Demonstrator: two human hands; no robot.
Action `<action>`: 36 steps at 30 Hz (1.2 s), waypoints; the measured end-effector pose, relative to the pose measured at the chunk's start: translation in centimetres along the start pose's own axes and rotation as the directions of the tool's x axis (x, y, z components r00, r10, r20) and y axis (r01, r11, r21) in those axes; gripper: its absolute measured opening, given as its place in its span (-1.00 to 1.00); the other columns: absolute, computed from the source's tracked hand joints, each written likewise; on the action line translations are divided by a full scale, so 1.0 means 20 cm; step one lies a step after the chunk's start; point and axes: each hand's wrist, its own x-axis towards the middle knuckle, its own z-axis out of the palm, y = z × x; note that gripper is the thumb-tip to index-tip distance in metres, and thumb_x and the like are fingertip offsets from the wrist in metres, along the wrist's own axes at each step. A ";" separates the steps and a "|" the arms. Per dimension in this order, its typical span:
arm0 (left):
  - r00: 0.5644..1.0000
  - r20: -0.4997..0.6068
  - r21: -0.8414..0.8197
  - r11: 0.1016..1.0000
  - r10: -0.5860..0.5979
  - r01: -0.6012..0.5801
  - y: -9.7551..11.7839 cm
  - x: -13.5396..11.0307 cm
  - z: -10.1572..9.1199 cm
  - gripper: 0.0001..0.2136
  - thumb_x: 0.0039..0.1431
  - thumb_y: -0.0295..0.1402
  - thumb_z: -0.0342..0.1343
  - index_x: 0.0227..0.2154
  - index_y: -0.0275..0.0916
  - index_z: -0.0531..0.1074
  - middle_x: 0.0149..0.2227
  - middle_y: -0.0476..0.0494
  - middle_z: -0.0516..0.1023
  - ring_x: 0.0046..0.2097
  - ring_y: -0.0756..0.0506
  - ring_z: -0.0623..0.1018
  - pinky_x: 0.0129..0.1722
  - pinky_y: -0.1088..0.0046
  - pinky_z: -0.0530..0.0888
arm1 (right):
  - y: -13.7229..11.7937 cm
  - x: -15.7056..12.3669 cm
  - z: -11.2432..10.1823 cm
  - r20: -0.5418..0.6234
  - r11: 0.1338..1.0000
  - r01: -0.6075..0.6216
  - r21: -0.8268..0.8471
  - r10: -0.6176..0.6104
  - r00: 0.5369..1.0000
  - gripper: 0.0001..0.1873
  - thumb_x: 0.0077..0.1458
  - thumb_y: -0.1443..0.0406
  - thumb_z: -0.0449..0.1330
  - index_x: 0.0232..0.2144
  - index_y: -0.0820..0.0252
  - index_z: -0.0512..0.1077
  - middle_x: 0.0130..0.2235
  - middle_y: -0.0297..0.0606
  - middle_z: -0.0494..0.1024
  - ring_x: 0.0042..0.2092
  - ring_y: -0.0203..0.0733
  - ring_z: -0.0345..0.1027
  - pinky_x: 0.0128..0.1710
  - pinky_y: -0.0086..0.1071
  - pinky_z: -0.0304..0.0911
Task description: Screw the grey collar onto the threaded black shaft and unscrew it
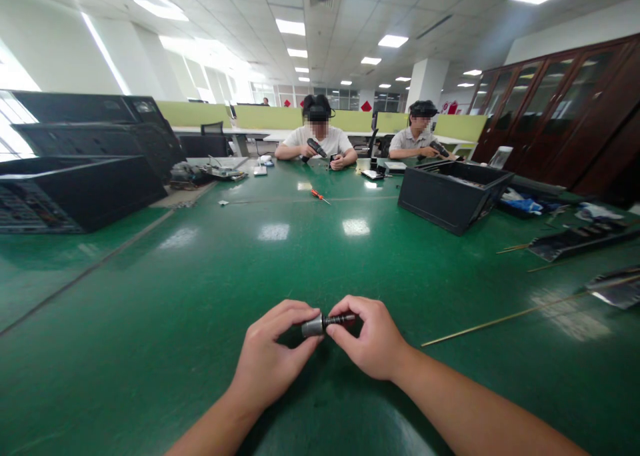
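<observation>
Just above the green tabletop, my two hands meet over a small metal part. My left hand (pixel 277 349) is closed, with fingers and thumb pinching a short silver cylinder (pixel 313 327). From the cylinder's right end extends a thin shaft with dark coils like a spring (pixel 336 320). My right hand (pixel 373 336) is also closed, its fingertips gripping this coiled shaft close to the cylinder. The shaft's reddish-brown tip shows beyond the right fingers. Cylinder and shaft are in line, lying nearly level. Whether they are one piece or two, I cannot tell.
A thin brass-coloured rod (pixel 500 319) lies to the right. Ahead are a red screwdriver (pixel 319 195) and a black bin (pixel 450 196). Dark casings (pixel 90 189) stand at left. Across the green table (pixel 225 256), two people hold power drills.
</observation>
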 end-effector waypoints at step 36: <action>0.999 0.004 0.015 0.998 0.053 -0.053 -0.01 -0.01 0.00 -0.74 0.11 -0.45 0.30 -0.12 -0.12 0.59 -0.20 -0.05 0.60 -0.18 -0.03 0.60 -0.15 0.51 0.53 | -0.02 0.01 -0.01 -0.001 0.996 -0.016 0.087 0.016 1.000 -0.94 0.10 0.33 0.26 -0.32 0.18 0.50 -0.39 -0.34 0.56 -0.36 -0.25 0.42 -0.32 -0.43 0.28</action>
